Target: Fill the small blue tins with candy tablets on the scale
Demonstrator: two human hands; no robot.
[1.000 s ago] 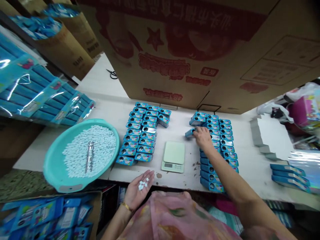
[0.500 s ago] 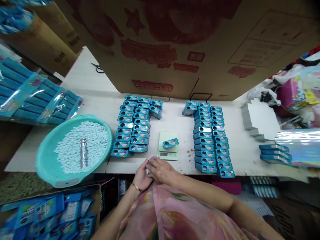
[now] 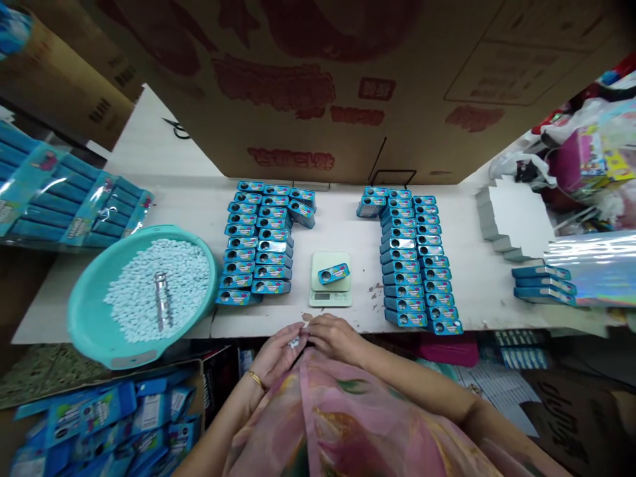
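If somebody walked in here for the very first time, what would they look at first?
Probably the huge cardboard box standing at the back of the table, with big red pictures and writing. Next, maybe the round turquoise basin on the left, with lots of little pale pieces and a shiny metal thing in it. Between two bunches of blue packs, one blue pack sits alone on a small scale.

Pink sheer top (image 3: 348,424) with green, orange and magenta leaf shapes, pale front band, gold-coloured bracelet (image 3: 257,380)
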